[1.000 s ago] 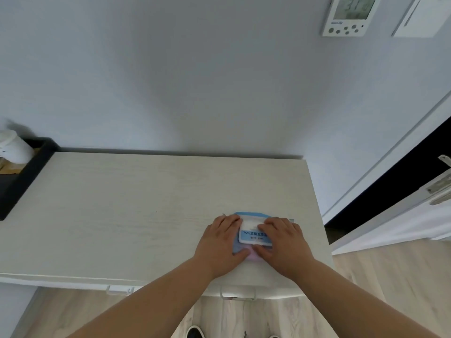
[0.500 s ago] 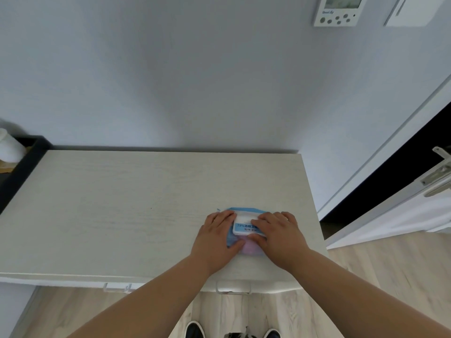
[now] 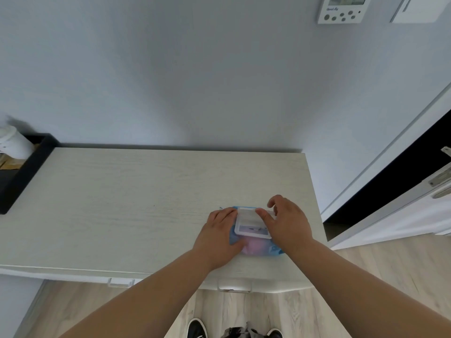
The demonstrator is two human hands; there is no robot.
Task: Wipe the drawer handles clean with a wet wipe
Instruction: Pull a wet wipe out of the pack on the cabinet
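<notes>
Now, from the head view: soft blue and pink pack of wet wipes [image 3: 253, 247] lying flat on the pale wooden drawer chest top [image 3: 146, 203], close to the front edge and toward the right end. Left hand [image 3: 219, 234] pressing flat on the pack's left side, fingers straight, holding it down. Right hand [image 3: 286, 222] at the right side, thumb and fingers pinching the white plastic flip lid [image 3: 251, 224] and tipping it up. Lid lying right between both hands, long side running away from the body. Probably next: reaching into the hole under the lid, with the right hand nearer. No wipe out yet, by the look of it. Two small clear drawer handles [image 3: 234, 287] just below the front edge, one right under the pack, one [image 3: 120, 282] further left. Not wiped yet.
</notes>
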